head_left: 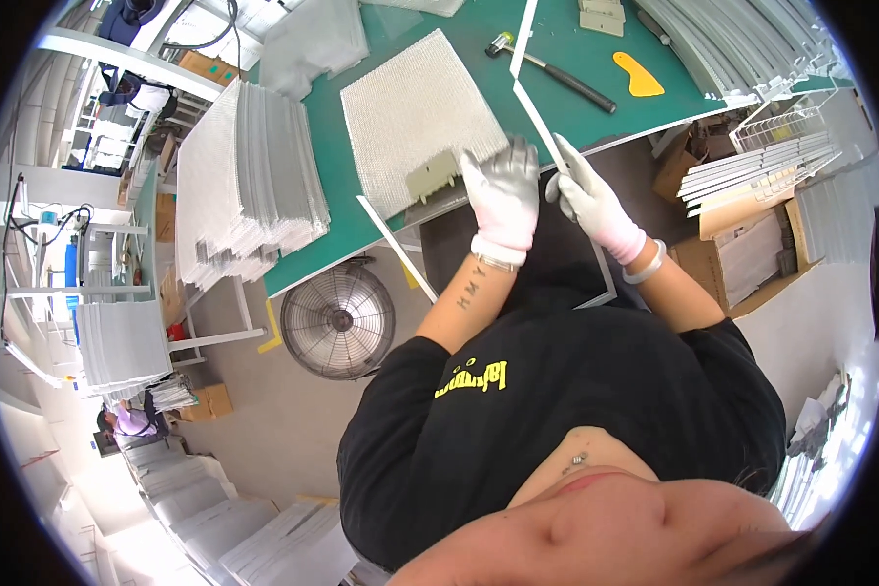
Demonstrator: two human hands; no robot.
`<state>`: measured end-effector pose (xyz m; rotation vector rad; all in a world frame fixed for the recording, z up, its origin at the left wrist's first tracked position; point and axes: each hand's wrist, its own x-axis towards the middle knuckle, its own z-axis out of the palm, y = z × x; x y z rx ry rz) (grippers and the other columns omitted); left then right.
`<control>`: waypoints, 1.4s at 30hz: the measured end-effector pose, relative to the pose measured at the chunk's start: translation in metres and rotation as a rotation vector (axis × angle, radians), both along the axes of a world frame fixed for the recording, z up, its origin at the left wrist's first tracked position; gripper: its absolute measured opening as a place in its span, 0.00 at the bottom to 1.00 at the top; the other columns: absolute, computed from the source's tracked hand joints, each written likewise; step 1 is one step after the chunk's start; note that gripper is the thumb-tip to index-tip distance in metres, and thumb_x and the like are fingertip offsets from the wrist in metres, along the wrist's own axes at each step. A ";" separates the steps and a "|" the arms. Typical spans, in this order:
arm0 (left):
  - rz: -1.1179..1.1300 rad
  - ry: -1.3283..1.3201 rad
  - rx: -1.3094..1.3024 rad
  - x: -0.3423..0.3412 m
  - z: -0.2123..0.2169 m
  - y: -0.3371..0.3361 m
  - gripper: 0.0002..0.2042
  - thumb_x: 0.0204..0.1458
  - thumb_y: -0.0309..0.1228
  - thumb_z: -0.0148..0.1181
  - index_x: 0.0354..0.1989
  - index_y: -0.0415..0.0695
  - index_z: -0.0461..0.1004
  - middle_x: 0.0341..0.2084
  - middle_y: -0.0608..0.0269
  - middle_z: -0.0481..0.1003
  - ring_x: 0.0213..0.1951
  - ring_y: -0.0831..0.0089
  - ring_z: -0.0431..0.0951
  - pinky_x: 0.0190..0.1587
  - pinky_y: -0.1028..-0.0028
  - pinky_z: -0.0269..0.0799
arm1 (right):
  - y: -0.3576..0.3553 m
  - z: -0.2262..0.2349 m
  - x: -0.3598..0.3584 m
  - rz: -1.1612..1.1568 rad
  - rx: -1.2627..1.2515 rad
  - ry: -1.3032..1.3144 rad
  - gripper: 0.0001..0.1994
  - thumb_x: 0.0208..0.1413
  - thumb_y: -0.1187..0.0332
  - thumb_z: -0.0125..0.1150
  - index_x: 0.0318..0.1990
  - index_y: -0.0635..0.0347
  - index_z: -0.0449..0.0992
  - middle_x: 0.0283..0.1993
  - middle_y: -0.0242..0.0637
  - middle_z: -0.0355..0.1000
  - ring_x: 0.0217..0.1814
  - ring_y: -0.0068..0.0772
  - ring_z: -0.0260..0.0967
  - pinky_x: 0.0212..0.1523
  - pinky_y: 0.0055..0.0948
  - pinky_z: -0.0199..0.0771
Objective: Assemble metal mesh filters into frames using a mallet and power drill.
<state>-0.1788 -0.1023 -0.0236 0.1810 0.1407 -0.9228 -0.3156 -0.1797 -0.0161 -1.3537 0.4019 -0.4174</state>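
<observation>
My left hand (505,200), in a white glove with grey-coated fingers, is stretched out at the near right corner of a mesh-like white panel (415,107). Beside its thumb, a grey-green block with a toothed edge (432,178) lies on the panel's near edge; whether the thumb touches it I cannot tell. My right hand (593,198), gloved too, closes its fingers around a thin white frame strip (535,117). That strip runs away from me over the green table and bends at a joint. Another thin white strip (397,246) slants down from the table edge left of my left forearm.
On the green table (576,132) lie a hammer (576,86) and a yellow scraper (637,75). A tall stack of panels (254,181) stands left, long strips (742,44) far right. A floor fan (338,317) sits below; cartons (742,259) stand right.
</observation>
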 end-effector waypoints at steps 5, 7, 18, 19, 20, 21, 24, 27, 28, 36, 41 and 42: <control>0.031 -0.131 0.145 0.046 -0.011 -0.035 0.19 0.64 0.39 0.52 0.56 0.37 0.64 0.53 0.51 0.65 0.58 0.59 0.65 0.66 0.60 0.62 | -0.007 0.000 0.029 0.104 0.299 -0.070 0.28 0.70 0.65 0.43 0.76 0.51 0.49 0.34 0.33 0.66 0.21 0.14 0.52 0.23 0.16 0.59; 0.036 -0.149 0.189 0.050 -0.012 -0.038 0.18 0.64 0.38 0.53 0.56 0.38 0.65 0.52 0.51 0.66 0.58 0.59 0.65 0.66 0.60 0.61 | -0.005 0.000 0.033 0.119 0.353 -0.084 0.28 0.70 0.65 0.43 0.76 0.50 0.49 0.34 0.33 0.66 0.20 0.14 0.52 0.23 0.16 0.59; 0.055 -0.316 0.215 0.062 -0.008 -0.039 0.12 0.65 0.34 0.54 0.49 0.38 0.71 0.42 0.57 0.73 0.50 0.64 0.71 0.62 0.60 0.63 | 0.008 0.011 0.023 0.115 0.299 -0.008 0.29 0.69 0.69 0.40 0.76 0.51 0.47 0.32 0.32 0.67 0.18 0.16 0.54 0.22 0.20 0.60; 0.046 -0.331 0.241 0.062 -0.008 -0.040 0.11 0.65 0.34 0.55 0.48 0.39 0.72 0.39 0.59 0.74 0.48 0.65 0.72 0.60 0.61 0.66 | 0.007 0.011 0.023 0.111 0.303 -0.021 0.28 0.69 0.69 0.40 0.76 0.53 0.47 0.31 0.33 0.68 0.18 0.16 0.54 0.21 0.19 0.60; 0.043 -0.331 0.239 0.061 -0.010 -0.043 0.11 0.65 0.34 0.55 0.48 0.39 0.72 0.39 0.59 0.74 0.48 0.65 0.72 0.60 0.61 0.66 | 0.008 0.010 0.023 0.109 0.302 -0.020 0.28 0.69 0.69 0.40 0.76 0.53 0.47 0.31 0.33 0.68 0.18 0.16 0.54 0.21 0.19 0.60; 0.070 -0.347 0.260 0.062 -0.014 -0.045 0.11 0.64 0.35 0.55 0.47 0.39 0.72 0.40 0.59 0.74 0.46 0.66 0.73 0.58 0.62 0.68 | 0.009 0.009 0.024 0.092 0.224 0.021 0.28 0.69 0.69 0.40 0.76 0.53 0.47 0.30 0.32 0.68 0.18 0.16 0.54 0.21 0.19 0.60; 0.083 -0.379 0.299 0.062 -0.023 -0.051 0.11 0.64 0.35 0.55 0.47 0.39 0.72 0.40 0.59 0.74 0.44 0.66 0.73 0.55 0.63 0.71 | 0.009 0.011 0.030 0.060 0.080 0.098 0.28 0.69 0.68 0.41 0.75 0.54 0.48 0.28 0.32 0.68 0.17 0.16 0.55 0.19 0.19 0.60; 0.061 -0.356 0.295 0.068 -0.021 -0.050 0.11 0.65 0.35 0.54 0.48 0.40 0.72 0.40 0.59 0.74 0.43 0.66 0.74 0.54 0.64 0.72 | -0.006 0.028 0.043 0.085 -0.102 0.166 0.26 0.70 0.67 0.42 0.74 0.55 0.53 0.27 0.33 0.69 0.16 0.17 0.57 0.17 0.20 0.62; 0.049 -0.316 0.271 0.070 -0.021 -0.050 0.12 0.65 0.35 0.54 0.48 0.40 0.72 0.41 0.58 0.75 0.44 0.65 0.74 0.54 0.64 0.72 | -0.016 0.033 0.050 0.122 -0.165 0.170 0.25 0.70 0.66 0.42 0.73 0.56 0.54 0.28 0.34 0.70 0.16 0.18 0.58 0.17 0.20 0.63; -0.246 -0.458 0.017 0.027 0.001 0.005 0.17 0.66 0.39 0.51 0.59 0.46 0.69 0.49 0.65 0.73 0.53 0.70 0.71 0.58 0.65 0.65 | -0.076 0.034 0.131 0.248 -0.065 0.291 0.22 0.62 0.55 0.60 0.54 0.62 0.72 0.35 0.31 0.74 0.26 0.21 0.68 0.24 0.22 0.68; 0.217 -1.537 0.979 0.065 0.018 0.118 0.22 0.65 0.35 0.52 0.64 0.38 0.65 0.54 0.51 0.72 0.60 0.65 0.68 0.63 0.60 0.61 | -0.090 0.012 0.130 0.252 0.060 0.184 0.11 0.63 0.63 0.59 0.47 0.58 0.71 0.34 0.30 0.72 0.25 0.13 0.59 0.23 0.17 0.62; 0.216 -1.591 1.120 0.113 0.004 0.150 0.22 0.66 0.37 0.50 0.63 0.37 0.66 0.56 0.49 0.72 0.60 0.64 0.69 0.64 0.59 0.61 | -0.087 0.010 0.132 0.261 0.223 0.137 0.09 0.64 0.66 0.57 0.47 0.58 0.70 0.35 0.30 0.72 0.25 0.12 0.59 0.23 0.16 0.62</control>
